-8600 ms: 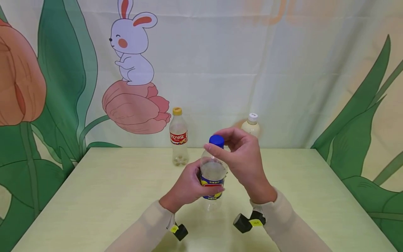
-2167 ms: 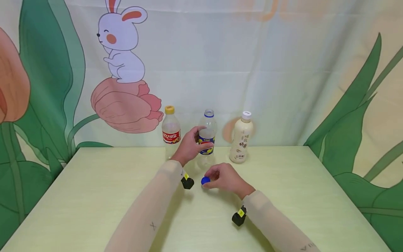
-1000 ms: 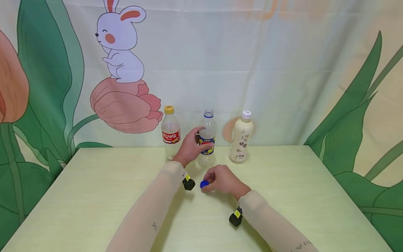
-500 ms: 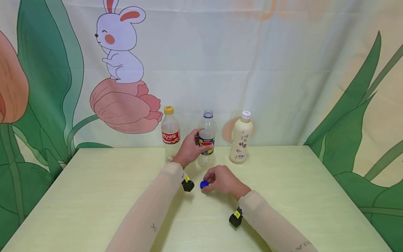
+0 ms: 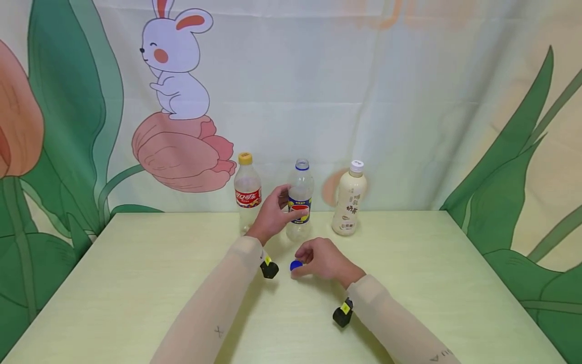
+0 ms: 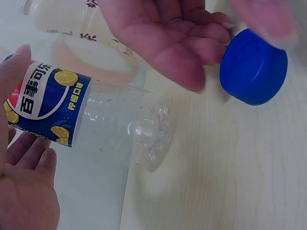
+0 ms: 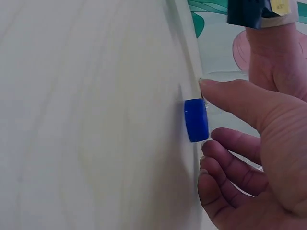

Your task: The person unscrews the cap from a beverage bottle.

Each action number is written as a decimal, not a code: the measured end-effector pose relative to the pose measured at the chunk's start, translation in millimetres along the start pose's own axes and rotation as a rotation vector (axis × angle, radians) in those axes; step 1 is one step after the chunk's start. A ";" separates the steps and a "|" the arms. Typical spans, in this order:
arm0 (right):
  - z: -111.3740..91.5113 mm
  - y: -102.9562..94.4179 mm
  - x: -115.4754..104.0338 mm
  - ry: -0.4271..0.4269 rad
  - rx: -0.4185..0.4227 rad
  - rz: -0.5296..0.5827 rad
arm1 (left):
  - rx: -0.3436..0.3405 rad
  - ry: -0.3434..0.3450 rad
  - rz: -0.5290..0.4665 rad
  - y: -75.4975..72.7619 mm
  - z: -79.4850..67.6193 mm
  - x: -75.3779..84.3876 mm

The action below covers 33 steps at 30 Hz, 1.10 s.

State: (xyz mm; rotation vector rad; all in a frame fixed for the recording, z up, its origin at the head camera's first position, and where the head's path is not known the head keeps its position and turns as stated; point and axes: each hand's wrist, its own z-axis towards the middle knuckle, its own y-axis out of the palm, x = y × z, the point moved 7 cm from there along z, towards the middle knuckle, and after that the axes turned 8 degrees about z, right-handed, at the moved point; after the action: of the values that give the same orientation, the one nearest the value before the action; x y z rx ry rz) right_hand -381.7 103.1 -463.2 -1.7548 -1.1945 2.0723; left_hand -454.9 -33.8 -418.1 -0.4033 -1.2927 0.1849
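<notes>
My left hand [image 5: 274, 215] holds a clear plastic cola bottle [image 5: 300, 194] with a blue lemon label, thumb across the label. The bottle stands upright at the table's back edge, its mouth uncapped. Nearer me, a blue bottle cap [image 5: 296, 265] rests on the table. My right hand [image 5: 324, 259] is around the cap. In the right wrist view, its thumb and fingers [image 7: 225, 143] are spread apart on either side of the cap [image 7: 196, 120], with a small gap showing. The left wrist view shows the bottle base [image 6: 148, 134] and the cap [image 6: 254, 67] close up.
Left of the held bottle stands a clear bottle [image 5: 247, 184] with a yellow cap and red label, partly behind the left hand. A cream-coloured milk tea bottle [image 5: 349, 202] with a white cap stands to the right. Behind the pale table [image 5: 150, 283] hangs a printed curtain [image 5: 291, 76].
Since the earliest frame the blue cap has come off the bottle and down onto the table. The bottle now stands back between the other two. The right fingers look looser around the cap.
</notes>
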 end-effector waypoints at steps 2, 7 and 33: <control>-1.4 -4.3 -3.2 -0.014 0.021 0.007 | 0.021 0.003 -0.007 -3.2 -4.1 1.1; -6.2 -18.5 -10.9 -0.043 0.093 0.044 | 0.075 -0.002 0.007 -9.7 -15.5 4.4; -57.3 -78.6 -44.3 -0.123 0.413 0.268 | 0.111 0.052 -0.005 -4.8 -96.1 33.0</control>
State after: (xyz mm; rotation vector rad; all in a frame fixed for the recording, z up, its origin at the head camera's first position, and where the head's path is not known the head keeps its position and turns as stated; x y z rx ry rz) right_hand -345.3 154.9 -377.0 -1.6774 -0.5156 2.3900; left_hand -354.3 -44.4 -407.6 -0.3082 -1.2257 0.2399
